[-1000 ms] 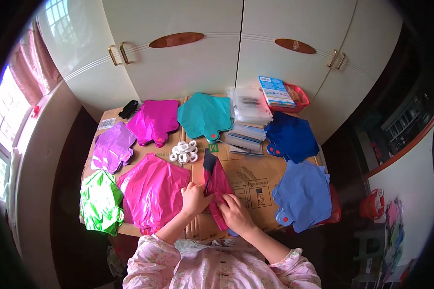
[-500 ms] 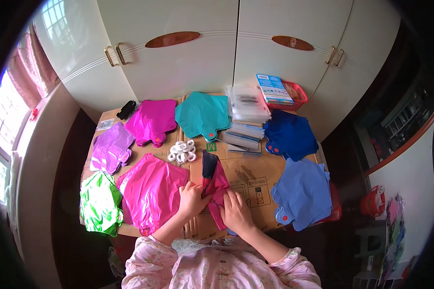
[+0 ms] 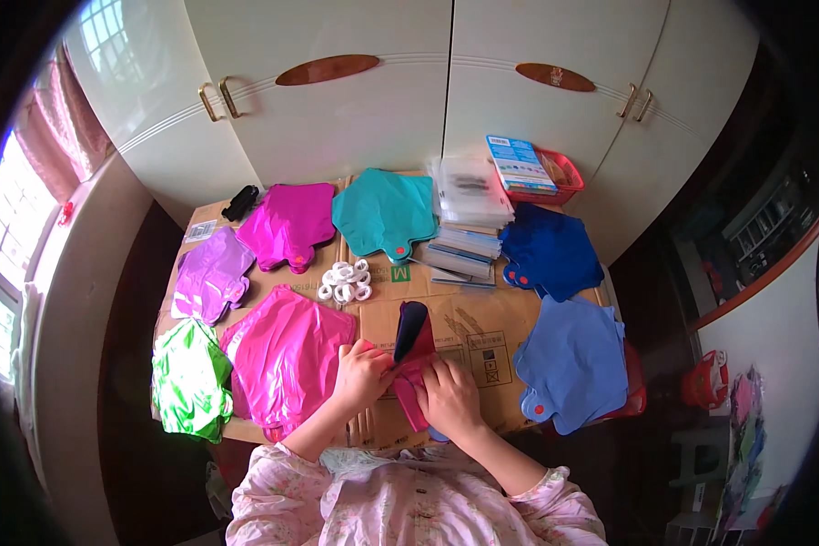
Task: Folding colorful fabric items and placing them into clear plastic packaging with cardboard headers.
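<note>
Between my hands, a bundle of flat foil balloons, pink with a dark navy flap standing up at the far end, is folded into a narrow strip above the cardboard. My left hand pinches its left edge, fingers closed. On the other side, my right hand has its fingers bent over the right edge and pressed on the foil. A pink foil balloon stack lies just left of my left hand. Beyond my hands is a small heap of white ribbon rolls.
Flat balloon stacks ring the cardboard: green, purple, magenta, teal, dark blue and light blue. Clear plastic sleeves, cards and a red basket sit at the back. Cabinets stand behind.
The dark flap has folded over and shifted right, with the pink foil now showing on its right side. Both hands keep their grip nearly in place.
</note>
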A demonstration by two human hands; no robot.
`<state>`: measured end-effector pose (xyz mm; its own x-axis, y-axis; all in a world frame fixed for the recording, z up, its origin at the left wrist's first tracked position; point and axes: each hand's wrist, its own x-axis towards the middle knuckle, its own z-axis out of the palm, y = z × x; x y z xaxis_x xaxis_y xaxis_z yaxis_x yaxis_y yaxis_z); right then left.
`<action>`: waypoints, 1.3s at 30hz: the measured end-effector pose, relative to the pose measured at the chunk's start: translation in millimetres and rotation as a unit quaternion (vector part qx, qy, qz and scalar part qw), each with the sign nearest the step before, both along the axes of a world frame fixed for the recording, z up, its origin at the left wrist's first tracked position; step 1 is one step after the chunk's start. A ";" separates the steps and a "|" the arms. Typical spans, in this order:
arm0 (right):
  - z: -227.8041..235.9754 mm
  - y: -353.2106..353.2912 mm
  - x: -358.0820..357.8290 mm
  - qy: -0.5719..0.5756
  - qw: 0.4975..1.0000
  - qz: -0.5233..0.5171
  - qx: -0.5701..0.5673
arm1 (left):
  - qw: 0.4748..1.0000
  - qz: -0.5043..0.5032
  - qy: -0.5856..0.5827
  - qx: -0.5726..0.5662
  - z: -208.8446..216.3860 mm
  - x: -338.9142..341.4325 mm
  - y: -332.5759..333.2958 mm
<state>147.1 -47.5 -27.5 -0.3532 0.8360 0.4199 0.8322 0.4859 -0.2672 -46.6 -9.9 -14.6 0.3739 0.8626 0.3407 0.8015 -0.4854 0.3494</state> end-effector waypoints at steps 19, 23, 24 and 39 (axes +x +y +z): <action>4.1 -5.0 5.3 -0.034 0.999 -0.010 -0.004 | 0.995 -0.049 -0.003 -0.082 7.3 -7.9 0.6; 8.5 -6.0 4.2 -0.040 0.999 -0.001 -0.010 | 0.995 -0.025 -0.037 -0.085 6.2 -2.3 -1.4; 7.9 -6.3 4.2 -0.045 0.999 -0.004 -0.011 | 0.995 -0.013 -0.048 -0.086 7.4 0.5 -2.4; 6.2 -7.3 4.2 -0.061 0.998 -0.015 -0.018 | 0.989 -0.092 0.078 -0.085 8.4 -7.5 5.2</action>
